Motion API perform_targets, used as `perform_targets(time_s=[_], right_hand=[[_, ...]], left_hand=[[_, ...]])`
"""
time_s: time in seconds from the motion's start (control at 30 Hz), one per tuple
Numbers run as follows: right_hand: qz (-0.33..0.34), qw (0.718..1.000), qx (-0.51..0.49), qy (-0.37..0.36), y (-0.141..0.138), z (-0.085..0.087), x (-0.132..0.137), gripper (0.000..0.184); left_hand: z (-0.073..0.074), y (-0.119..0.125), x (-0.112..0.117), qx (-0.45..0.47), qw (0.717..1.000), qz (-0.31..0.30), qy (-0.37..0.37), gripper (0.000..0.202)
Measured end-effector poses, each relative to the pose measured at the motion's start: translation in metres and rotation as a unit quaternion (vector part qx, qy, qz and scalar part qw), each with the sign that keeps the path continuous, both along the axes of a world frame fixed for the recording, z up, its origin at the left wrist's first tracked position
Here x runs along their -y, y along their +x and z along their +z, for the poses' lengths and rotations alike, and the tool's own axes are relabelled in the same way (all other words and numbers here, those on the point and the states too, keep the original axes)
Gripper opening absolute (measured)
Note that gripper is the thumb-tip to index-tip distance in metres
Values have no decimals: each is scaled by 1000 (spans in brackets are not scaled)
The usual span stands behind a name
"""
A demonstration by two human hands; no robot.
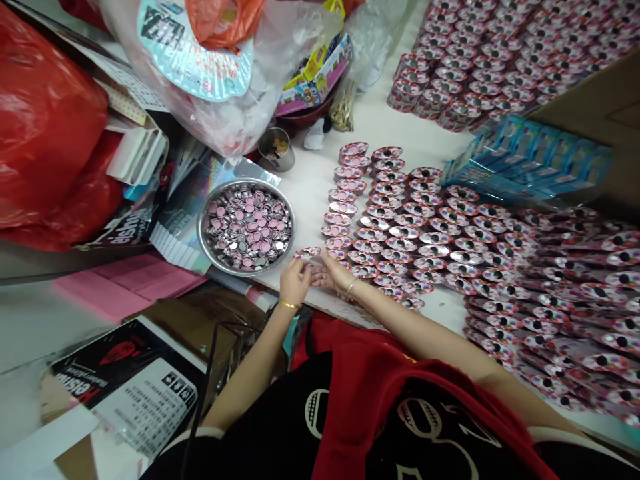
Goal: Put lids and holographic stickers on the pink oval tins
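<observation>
Both hands meet at the table's front edge around a small printed oval box [307,253]. My left hand [295,281] pinches the box from the left, fingertips closed. My right hand [334,273] is on its right side, thumb up and fingers curled at the box; the fingers partly hide its lower part. Left of my hands sits a round metal bowl [204,248] full of small round metal caps [250,223], some pink inside. Just right of my hands stand rows of similar oval boxes [400,243]; those in the leftmost column show pink tops, many others dark round holes.
More rows of boxes [465,60] fill the far right. Blue packs [530,160] lie among them beside a cardboard box [595,107]. A metal cup [279,152] stands behind the bowl. Plastic bags [280,40] crowd the back, red bags [45,127] the left.
</observation>
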State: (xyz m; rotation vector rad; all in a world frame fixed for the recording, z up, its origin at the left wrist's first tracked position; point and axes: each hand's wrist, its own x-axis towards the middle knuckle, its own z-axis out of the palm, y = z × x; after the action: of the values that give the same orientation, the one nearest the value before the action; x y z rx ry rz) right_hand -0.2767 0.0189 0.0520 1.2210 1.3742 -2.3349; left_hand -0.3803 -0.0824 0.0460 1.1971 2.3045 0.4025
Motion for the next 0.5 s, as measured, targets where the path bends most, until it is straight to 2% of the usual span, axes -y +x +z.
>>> perform_targets(time_s=[0.03,0.07,0.13,0.17,0.23,0.3,0.4,0.5], right_hand=[[49,993,20,104,-3,-3,0,59],[103,971,38,213,-5,-6,0,52],[222,893,60,388,-9,-11,-1,46],[279,852,66,438,-10,-13,-1,47],[364,791,78,485,-12,-16,0,51],[405,759,85,503,-14,-19,2,53],[419,742,89,515,-14,-22,6,54],[410,739,95,525,-10,-24,10,53]], left_hand=[[-1,-7,-5,-9,999,39,-37,22],[-2,-12,-12,-20,994,70,-77,23],[-3,-21,-27,-44,982,95,-158,25],[-3,-25,-35,-56,975,91,-195,26],[-2,-31,-49,-78,962,59,-255,29],[0,-36,-60,-87,951,16,-296,29],[2,-41,-69,-76,944,-24,-321,28],[3,-41,-72,-56,943,-29,-326,29]])
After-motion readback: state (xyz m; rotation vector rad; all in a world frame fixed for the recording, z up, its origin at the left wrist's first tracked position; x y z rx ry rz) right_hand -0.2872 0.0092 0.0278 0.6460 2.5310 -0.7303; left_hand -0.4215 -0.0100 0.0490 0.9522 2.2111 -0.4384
